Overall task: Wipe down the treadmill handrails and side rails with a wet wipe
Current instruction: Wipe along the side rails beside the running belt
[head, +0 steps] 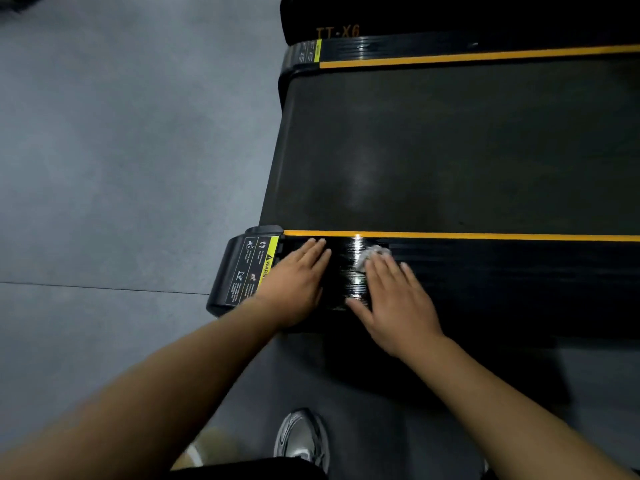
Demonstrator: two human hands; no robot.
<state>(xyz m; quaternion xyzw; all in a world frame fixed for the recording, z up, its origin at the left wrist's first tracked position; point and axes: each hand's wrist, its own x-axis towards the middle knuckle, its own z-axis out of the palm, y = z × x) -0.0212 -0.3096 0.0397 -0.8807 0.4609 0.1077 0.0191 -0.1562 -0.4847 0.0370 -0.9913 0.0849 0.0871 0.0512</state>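
I see the wet wipe (372, 255), a small, crumpled white wad, on the near side rail (502, 271) close to its end-cap corner. My right hand (398, 303) presses it down with straight, slightly spread fingers. My left hand (298, 285) lies flat beside it, fingers together, by the yellow warning label (252, 268). The rail is glossy, ribbed black plastic along an orange stripe (485, 236); the belt (450, 143) is matte.

head view looks steeply down, close over the treadmill's near side rail (485, 278).
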